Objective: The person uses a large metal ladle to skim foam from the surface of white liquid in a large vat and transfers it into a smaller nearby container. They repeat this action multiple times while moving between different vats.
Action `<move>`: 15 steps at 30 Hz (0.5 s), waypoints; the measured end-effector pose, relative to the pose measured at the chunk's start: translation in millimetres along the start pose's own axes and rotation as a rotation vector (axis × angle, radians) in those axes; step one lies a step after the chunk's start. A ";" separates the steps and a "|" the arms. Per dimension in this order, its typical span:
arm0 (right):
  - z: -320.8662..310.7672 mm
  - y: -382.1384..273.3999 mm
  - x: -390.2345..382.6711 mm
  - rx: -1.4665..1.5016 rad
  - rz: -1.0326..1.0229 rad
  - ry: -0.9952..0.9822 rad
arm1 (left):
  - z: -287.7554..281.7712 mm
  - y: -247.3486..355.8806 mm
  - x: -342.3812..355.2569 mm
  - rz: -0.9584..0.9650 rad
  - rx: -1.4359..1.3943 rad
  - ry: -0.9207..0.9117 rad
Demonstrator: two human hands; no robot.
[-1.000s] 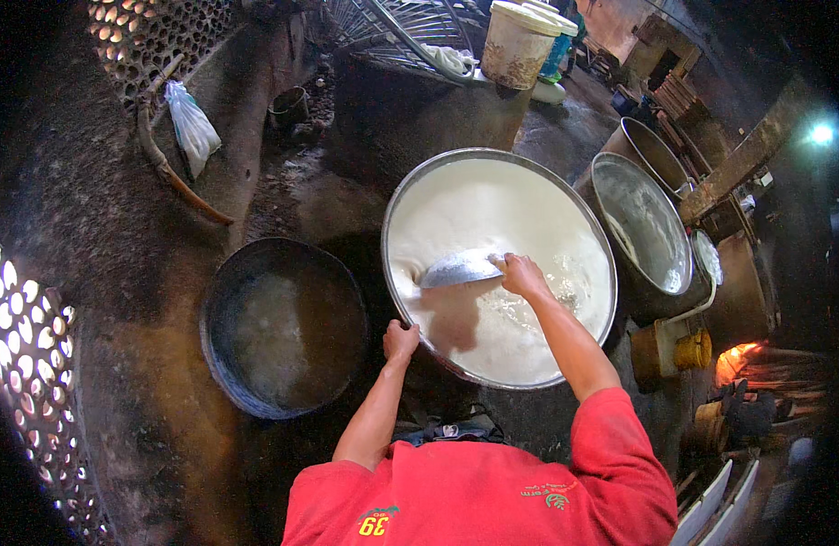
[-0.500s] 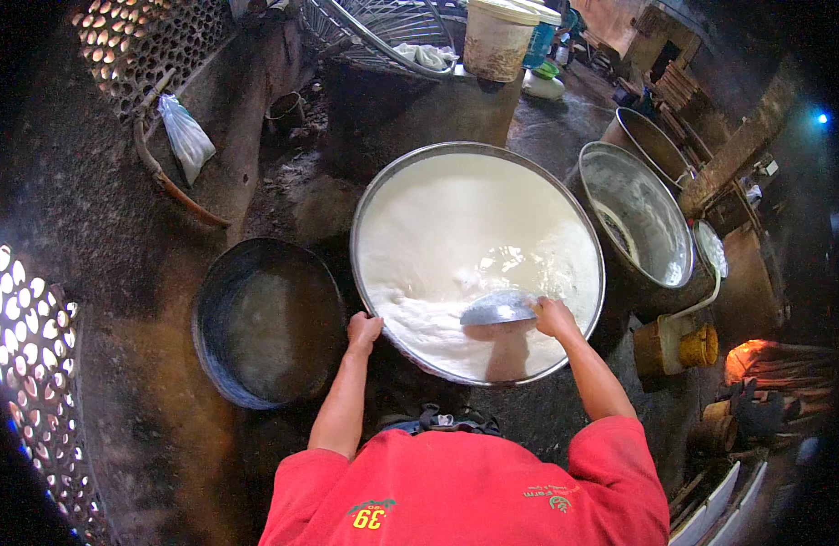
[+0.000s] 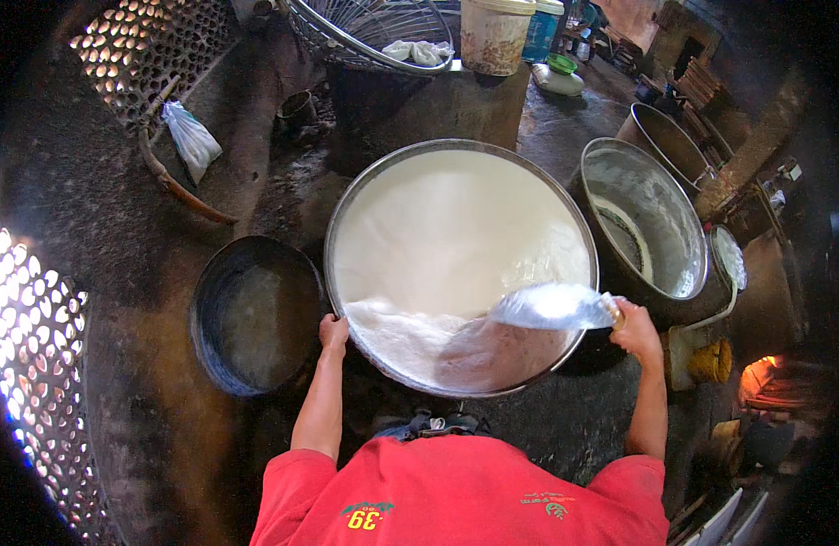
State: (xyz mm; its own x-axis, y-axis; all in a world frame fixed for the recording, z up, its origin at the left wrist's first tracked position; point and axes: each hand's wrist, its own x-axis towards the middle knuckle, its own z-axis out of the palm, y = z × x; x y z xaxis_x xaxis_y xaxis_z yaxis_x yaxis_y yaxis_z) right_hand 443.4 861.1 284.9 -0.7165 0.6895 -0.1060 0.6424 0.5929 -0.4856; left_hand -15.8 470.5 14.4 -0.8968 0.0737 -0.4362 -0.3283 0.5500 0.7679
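My left hand (image 3: pixel 333 332) grips the left rim of a wide metal vat (image 3: pixel 460 148) full of creamy white liquid (image 3: pixel 447 227). My right hand (image 3: pixel 634 329) is closed round the handle of a shiny, shallow metal scoop (image 3: pixel 551 308), held over the vat's right side. The liquid ripples and foams along the near half, below the scoop. A dark, wide basin (image 3: pixel 251 328) with a little murky liquid in its bottom sits just left of the vat, close beside my left hand.
Two metal pots (image 3: pixel 644 164) (image 3: pixel 658 125) stand at the right, near a yellow bucket (image 3: pixel 710 362) and a fire (image 3: pixel 758 378). Behind stand a concrete block (image 3: pixel 410 114), wire frame (image 3: pixel 342 36) and buckets (image 3: pixel 494 41). A white bag (image 3: pixel 190 141) hangs left. A person (image 3: pixel 583 27) is far back.
The scoop and my right hand have swept rightward from the vat's left side to its right edge. The vat and my left hand appear further left in view.
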 end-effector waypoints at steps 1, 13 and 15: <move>-16.6 -18.3 3.3 -0.019 0.112 -0.008 | 1.2 2.2 -1.7 -0.004 -0.002 0.013; 116.2 42.8 110.5 0.153 0.273 0.248 | -1.0 14.2 -5.0 -0.059 0.094 0.017; 133.3 41.4 105.8 0.136 0.295 0.178 | 2.9 16.0 -5.3 -0.057 0.097 0.021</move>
State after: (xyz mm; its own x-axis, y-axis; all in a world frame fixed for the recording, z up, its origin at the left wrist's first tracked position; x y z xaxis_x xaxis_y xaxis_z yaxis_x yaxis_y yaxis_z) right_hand 357.9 903.2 137.9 -0.4397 0.8911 -0.1122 0.7638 0.3053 -0.5687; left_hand -15.4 481.4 27.6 -0.8839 0.0236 -0.4670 -0.3493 0.6306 0.6931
